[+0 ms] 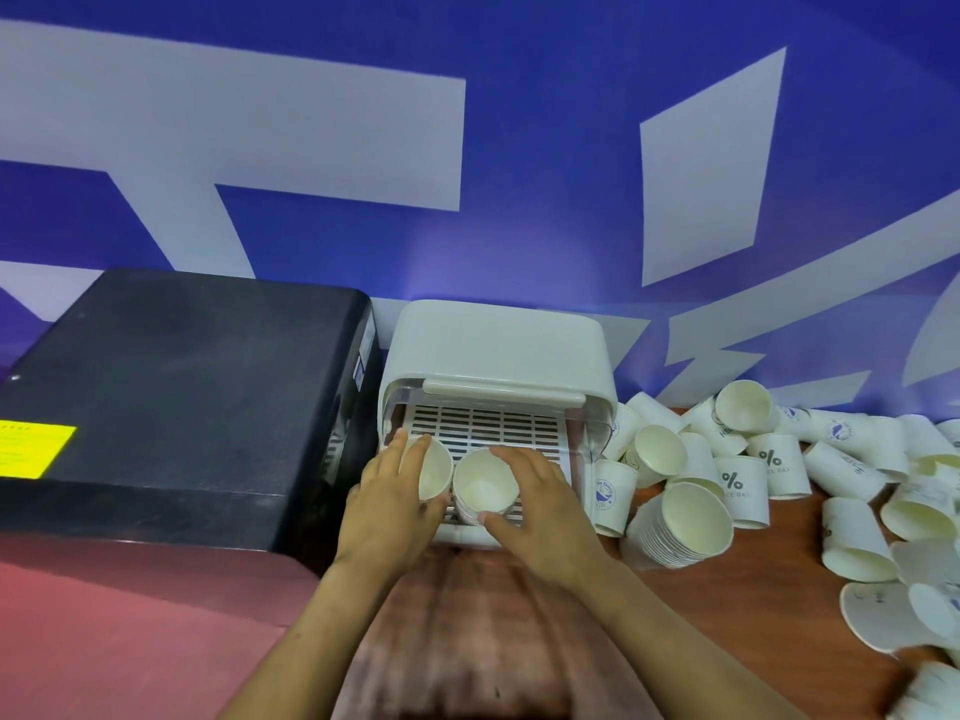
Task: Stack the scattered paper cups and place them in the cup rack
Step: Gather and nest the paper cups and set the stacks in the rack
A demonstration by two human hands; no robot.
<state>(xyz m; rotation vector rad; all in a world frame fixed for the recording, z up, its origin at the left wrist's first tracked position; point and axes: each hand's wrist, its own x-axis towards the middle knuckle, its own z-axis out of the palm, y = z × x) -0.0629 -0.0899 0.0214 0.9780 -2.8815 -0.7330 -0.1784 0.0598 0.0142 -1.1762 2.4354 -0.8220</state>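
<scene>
At frame centre, the left hand (392, 498) curls round one cup stack (434, 472) and the right hand (540, 504) pinches another (485, 491), both lying on the cup rack (493, 356) tray. Much seems left: scattered paper cups (769, 459) and a nested stack (680, 527) cover the surface (727, 641) at right. Stack lengths are hidden by the hands; lower-right cups are cut off.
</scene>
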